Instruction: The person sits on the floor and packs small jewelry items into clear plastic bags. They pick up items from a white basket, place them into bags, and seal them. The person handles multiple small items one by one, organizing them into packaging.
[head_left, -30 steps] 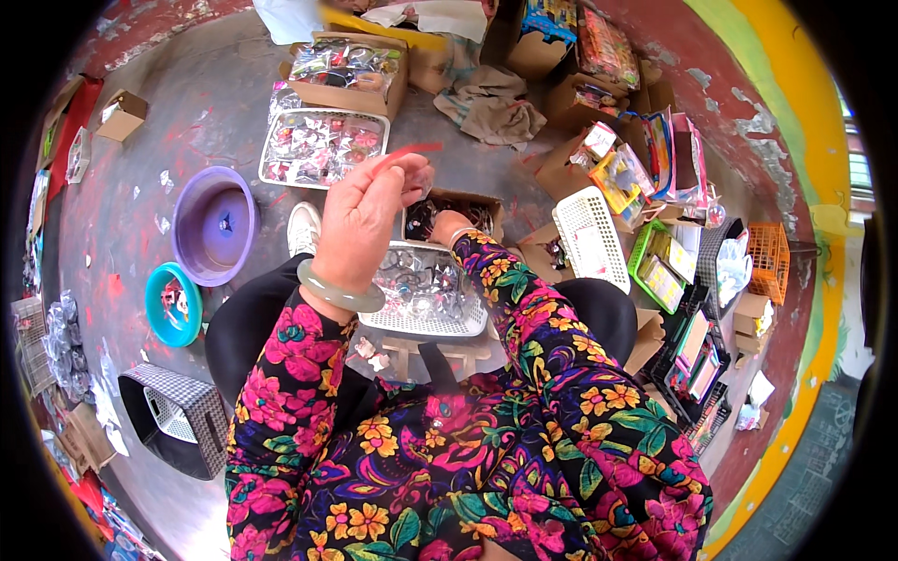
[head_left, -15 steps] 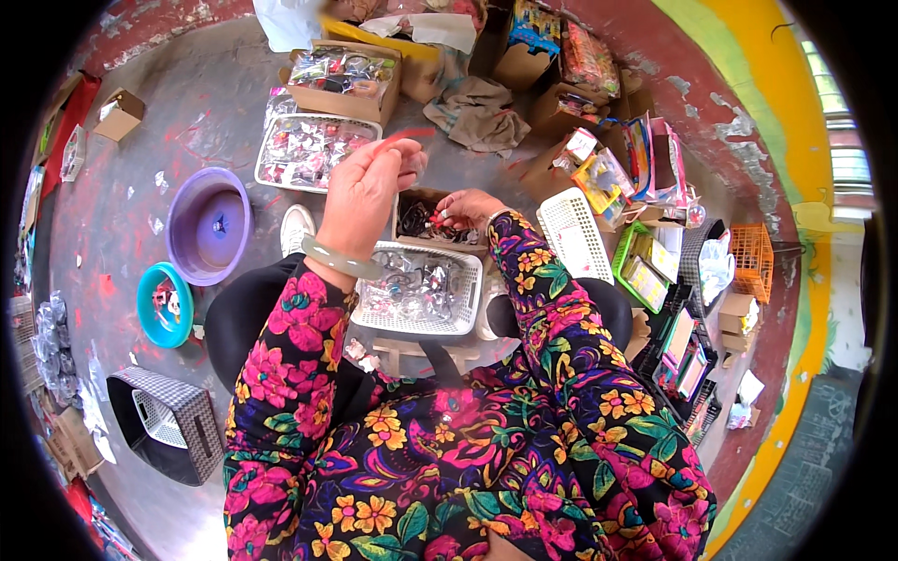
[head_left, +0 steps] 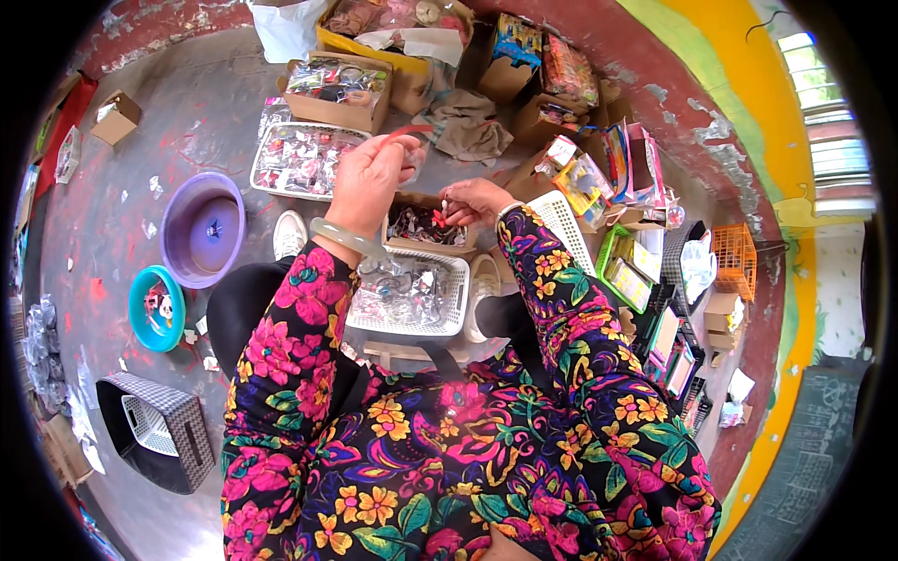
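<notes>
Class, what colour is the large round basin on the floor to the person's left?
Purple: the basin shows clearly in the head view, beside a smaller teal bowl.

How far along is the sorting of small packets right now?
Done: filled packets lie in the white basket on the lap. In hand: left hand holds a red strip raised; right hand picks a small piece over the brown box. Left: that box looks far from empty.
</notes>
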`<state>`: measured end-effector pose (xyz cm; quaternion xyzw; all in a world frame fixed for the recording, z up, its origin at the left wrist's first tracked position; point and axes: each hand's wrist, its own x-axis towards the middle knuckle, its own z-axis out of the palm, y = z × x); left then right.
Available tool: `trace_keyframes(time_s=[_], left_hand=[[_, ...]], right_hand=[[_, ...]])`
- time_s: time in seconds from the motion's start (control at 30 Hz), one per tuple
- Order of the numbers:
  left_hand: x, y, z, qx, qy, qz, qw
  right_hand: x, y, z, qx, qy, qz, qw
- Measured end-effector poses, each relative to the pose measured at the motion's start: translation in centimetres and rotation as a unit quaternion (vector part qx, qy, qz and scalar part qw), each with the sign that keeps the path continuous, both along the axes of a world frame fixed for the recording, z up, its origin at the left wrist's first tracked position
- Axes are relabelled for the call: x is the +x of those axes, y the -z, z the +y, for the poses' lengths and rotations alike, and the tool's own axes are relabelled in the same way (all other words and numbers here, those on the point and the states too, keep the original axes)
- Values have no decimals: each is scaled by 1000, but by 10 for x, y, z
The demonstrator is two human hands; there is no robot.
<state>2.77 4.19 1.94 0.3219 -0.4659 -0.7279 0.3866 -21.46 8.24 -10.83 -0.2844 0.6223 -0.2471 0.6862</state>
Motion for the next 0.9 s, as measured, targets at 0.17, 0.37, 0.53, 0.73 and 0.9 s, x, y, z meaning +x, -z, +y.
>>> trace_keyframes(time_s=[0.17,0.37,0.53,0.73,0.9], left_hand=[[-1,-4,-1,-5,7,0,1000],[-1,-4,1,-6,0,-9,1000],[3,-5,3,-10,5,-13,1000],[7,-11,10,-18,11,0,1000],[7,-15,16,-12,21,12,1000]], right_hand=[[9,14,1,-66,-13,214,974],[13,24,4,-192,-169,496,830],[3,63,9,-151,-293,544,772],[20,100,9,-64,-400,518,754],[31,111,7,-108,-393,471,783]])
